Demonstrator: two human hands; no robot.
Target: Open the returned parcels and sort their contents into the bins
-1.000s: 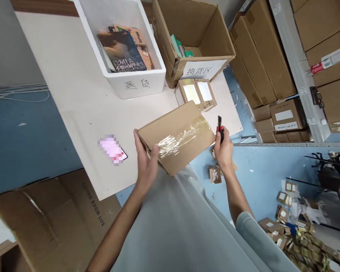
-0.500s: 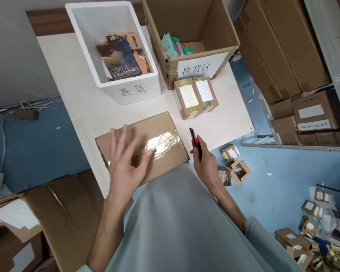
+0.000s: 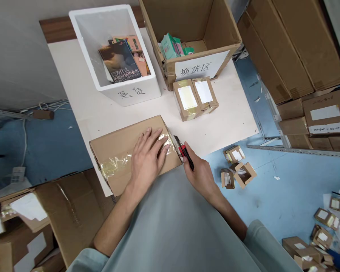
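A brown cardboard box (image 3: 113, 141) with clear shiny tape along its top lies at the front of the white table. Flat on the box's right half rests my left hand (image 3: 149, 155), its fingers stretched out over the tape. My right hand (image 3: 200, 170) is wrapped round a black and red box cutter (image 3: 186, 153) with its blade out. The blade points up and left at the box's right end; whether it touches the cardboard I cannot tell.
Behind the box stand a white foam bin (image 3: 130, 94) holding books and a large open carton (image 3: 168, 70) with green packages. Two small taped boxes (image 3: 194, 98) sit before the carton. Opened boxes (image 3: 240, 175) lie on the blue floor, and stacked cartons (image 3: 325, 113) fill the right shelf.
My left hand has come down onto the box and moved right. The box has shifted slightly left. My right hand has brought the box cutter left and down to the box's right end.
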